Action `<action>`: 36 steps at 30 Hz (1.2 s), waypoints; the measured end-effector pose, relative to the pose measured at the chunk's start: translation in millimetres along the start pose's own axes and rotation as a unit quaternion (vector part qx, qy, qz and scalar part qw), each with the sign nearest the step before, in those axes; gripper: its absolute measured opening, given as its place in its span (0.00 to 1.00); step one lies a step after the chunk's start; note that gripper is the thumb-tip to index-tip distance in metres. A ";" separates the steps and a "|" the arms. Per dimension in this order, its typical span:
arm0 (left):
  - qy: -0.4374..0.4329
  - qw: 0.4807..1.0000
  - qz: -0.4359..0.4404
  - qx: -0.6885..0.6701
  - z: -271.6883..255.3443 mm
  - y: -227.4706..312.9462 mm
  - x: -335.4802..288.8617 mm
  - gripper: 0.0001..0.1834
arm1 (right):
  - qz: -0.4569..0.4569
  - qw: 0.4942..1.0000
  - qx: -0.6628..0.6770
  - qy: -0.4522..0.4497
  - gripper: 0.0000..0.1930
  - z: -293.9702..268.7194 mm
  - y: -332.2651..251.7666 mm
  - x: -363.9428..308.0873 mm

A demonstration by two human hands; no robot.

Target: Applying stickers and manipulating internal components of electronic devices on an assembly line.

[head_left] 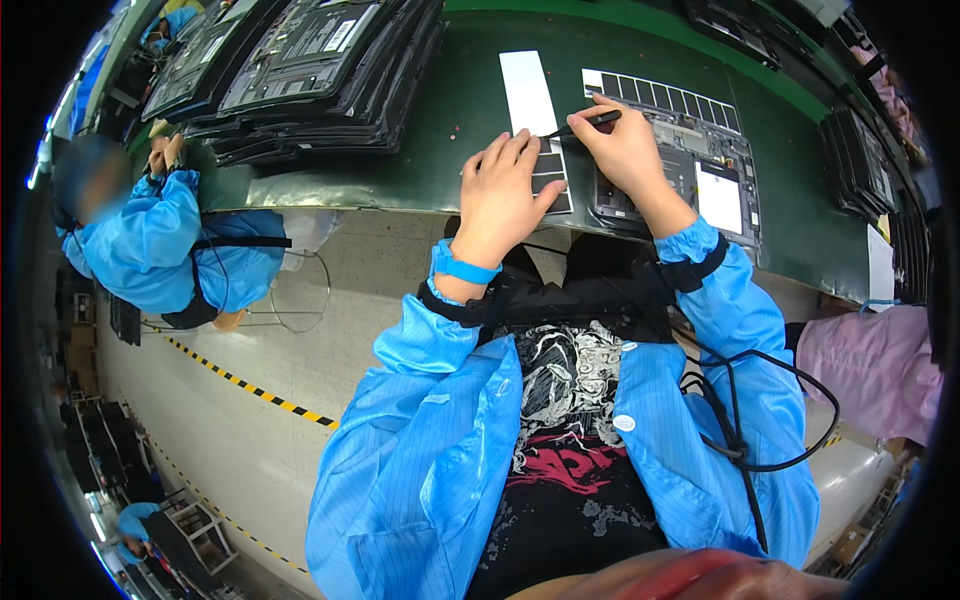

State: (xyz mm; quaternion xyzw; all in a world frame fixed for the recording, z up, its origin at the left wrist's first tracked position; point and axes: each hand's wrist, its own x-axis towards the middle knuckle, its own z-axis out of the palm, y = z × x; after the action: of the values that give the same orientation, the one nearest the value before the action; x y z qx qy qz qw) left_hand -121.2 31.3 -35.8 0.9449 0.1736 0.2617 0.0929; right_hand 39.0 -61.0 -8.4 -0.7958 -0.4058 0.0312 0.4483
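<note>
My left hand (500,190) lies palm down with its fingers stretched over a white backing strip (527,90); black rectangular pads (550,172) show on the strip beside the thumb. In my right hand (625,155) is a slim black pointed tool that looks like tweezers (603,118). Its tip comes down by the strip, close to my left fingertips. To the right lies an opened laptop base (678,150), partly covered by my right hand and wrist. A white rectangular piece (718,200) sits on it, and a second sheet with a row of black pads (690,101) lies along its far edge.
Tall stacks of laptop parts (310,80) stand on the green bench (470,90) at the left. More dark parts (858,160) are stacked at the right. A person in blue (150,230) sits at the left; a pink sleeve (870,360) shows at the right. A black cable (770,465) loops by my right arm.
</note>
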 end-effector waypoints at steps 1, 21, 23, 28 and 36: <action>0.002 1.000 0.001 0.003 0.3 -0.1 -0.1 0.30 | -0.004 1.000 -0.008 0.011 0.15 1.1 -0.5 -0.4; -0.100 0.994 0.017 0.039 -17.9 9.5 29.0 0.27 | 0.036 0.972 0.233 0.012 0.13 -111.9 32.1 -10.5; -0.079 0.996 -0.002 0.034 -11.2 10.6 21.0 0.28 | 0.022 0.981 0.191 -0.024 0.15 -81.3 12.3 -6.1; -0.056 0.998 -0.018 0.010 -5.1 5.5 10.9 0.30 | -0.011 0.996 0.064 -0.057 0.14 -24.2 -2.4 6.2; -0.012 1.000 -0.008 -0.023 1.0 3.1 5.1 0.29 | -0.004 0.999 0.039 -0.030 0.13 -10.6 -1.0 5.3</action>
State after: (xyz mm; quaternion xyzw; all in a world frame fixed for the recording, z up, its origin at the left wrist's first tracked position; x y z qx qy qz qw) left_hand -115.7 30.3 -33.4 0.9442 0.1739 0.2534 0.1187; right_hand 46.3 -64.5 0.4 -0.7752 -0.4201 0.0688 0.4668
